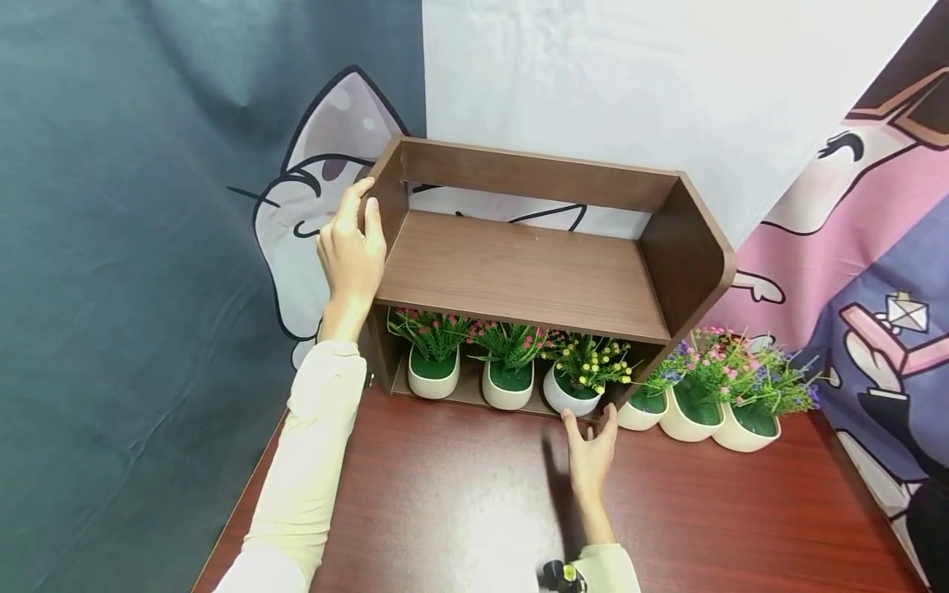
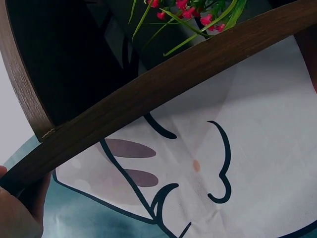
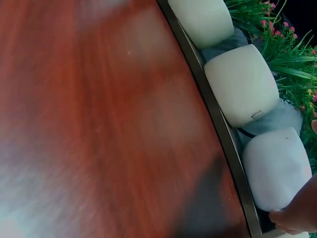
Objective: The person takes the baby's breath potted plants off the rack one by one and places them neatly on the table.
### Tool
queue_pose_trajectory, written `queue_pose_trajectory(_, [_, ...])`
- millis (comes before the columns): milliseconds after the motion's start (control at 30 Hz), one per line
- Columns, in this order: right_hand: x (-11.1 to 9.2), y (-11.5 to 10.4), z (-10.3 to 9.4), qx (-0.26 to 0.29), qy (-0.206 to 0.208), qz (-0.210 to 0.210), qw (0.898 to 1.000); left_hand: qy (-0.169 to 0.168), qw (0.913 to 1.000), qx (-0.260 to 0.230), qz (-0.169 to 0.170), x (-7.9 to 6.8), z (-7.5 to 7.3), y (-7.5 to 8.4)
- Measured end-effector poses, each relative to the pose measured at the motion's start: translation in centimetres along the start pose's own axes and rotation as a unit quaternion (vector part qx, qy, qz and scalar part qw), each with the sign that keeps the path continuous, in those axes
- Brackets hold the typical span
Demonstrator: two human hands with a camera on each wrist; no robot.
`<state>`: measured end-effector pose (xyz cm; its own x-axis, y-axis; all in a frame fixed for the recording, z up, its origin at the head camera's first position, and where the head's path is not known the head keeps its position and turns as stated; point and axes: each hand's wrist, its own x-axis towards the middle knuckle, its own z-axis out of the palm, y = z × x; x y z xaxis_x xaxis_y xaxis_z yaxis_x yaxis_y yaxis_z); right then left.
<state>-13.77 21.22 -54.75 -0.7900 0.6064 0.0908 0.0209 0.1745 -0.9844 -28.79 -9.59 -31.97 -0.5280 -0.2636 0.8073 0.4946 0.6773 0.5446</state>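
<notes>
A brown wooden shelf unit stands on the reddish-brown tabletop. The person's left hand is at the shelf unit's left side panel, its fingers grasping the panel's upper front edge: in the left wrist view, parts of the hand show on both sides of the board. The right hand is at the shelf unit's lower right front corner, beside a white pot of yellow flowers. Its fingers are released and spread apart, with one at the pot's lower front and another near the right side panel; how firmly they press cannot be told.

The yellow-flowered pot sits inside the shelf unit's lower compartment, at the right end. In the same compartment, two cream pots of pink flowers stand in a row with it, one at the left end and one in the middle.

Just outside the shelf unit's right side, three more cream flowerpots stand close together on the tabletop, holding greenery with blue and pink blossoms. A printed fabric backdrop hangs behind the shelf unit and to both sides, with cartoon figures at left and right. Pale sleeves cover both forearms, in front of the shelf unit.
</notes>
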Motion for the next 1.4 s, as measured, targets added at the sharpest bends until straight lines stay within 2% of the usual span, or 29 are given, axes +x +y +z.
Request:
queue_pose_trajectory(133, [1.0, 0.1, 0.5, -0.01, 0.024, -0.015, 1.0, -0.002, 1.0, 0.0, 0.006, -0.1, 0.2, 0.2])
queue_pose_trajectory(367, [2.7, 0.4, 3.3, -0.121, 0.067, -0.047, 0.989, 0.006, 0.9999, 0.002, 0.011, -0.1, 0.0, -0.3])
queue_pose_trajectory(533, [3.6, 0.3, 4.6, -0.123, 0.073, -0.04, 0.989, 0.01, 0.9999, 0.007, 0.012, 0.1, -0.4, -0.5])
queue_pose_trajectory(667, [3.6, 0.2, 4.4, -0.12, 0.074, -0.022, 0.99, 0.008, 0.9999, 0.005, 0.013, 0.1, -0.4, -0.4])
queue_pose_trajectory(867, [3.3, -0.1, 3.7, -0.119, 0.074, -0.017, 0.99, 0.002, 0.9999, 0.004, 0.015, 0.0, -0.2, -0.1])
queue_pose_trajectory(1167, [2.2, 0.4, 2.8, -0.159, 0.063, -0.059, 0.984, 0.003, 1.0, 0.004, 0.002, -0.1, -0.1, 0.0])
queue_pose_trajectory(1400, [1.5, 0.4, 1.7, -0.187, 0.033, -0.072, 0.979, 0.007, 0.9999, 0.002, -0.014, 0.0, 0.1, 0.1])
